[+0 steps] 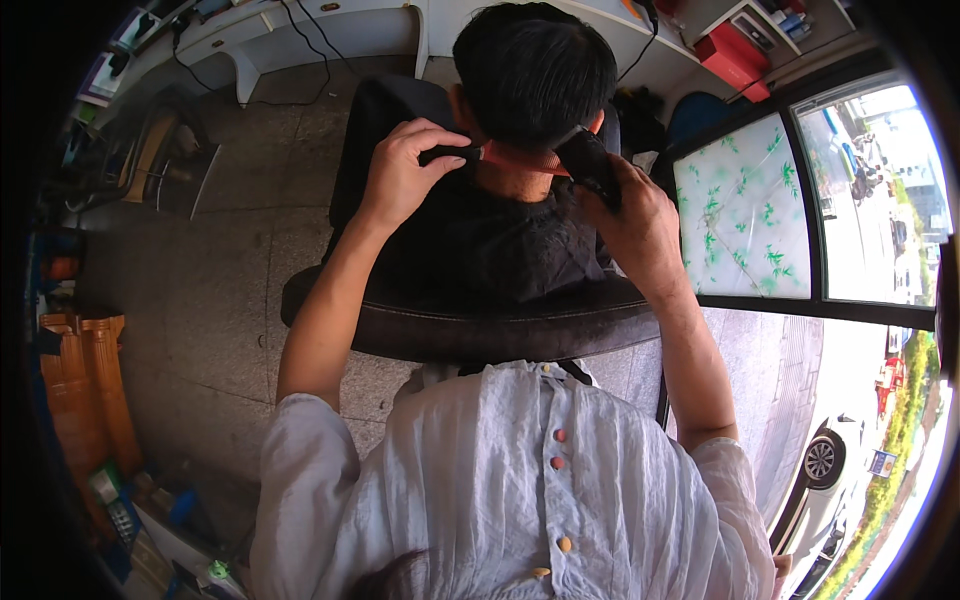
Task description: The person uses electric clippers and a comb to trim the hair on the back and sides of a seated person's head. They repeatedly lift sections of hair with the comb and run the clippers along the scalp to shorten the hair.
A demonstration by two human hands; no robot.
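Note:
A person with short dark hair (535, 70) sits in front of me, back turned, wearing a black cape (490, 250). My left hand (415, 160) pinches the black handle of a reddish comb (522, 158), which lies across the hair at the nape. From the right, my right hand (640, 210) is wrapped round a black hair clipper (588, 165). Its head is close to the comb's right end; whether the two touch, I cannot tell. The teeth of the comb are hard to make out.
The padded backrest of a dark chair (500, 330) stands between me and the person. White counters (240, 50) with hanging cords line the far side. A framed glass panel with green leaves (745, 210) is at the right. Brown boxes (85, 380) stand at left.

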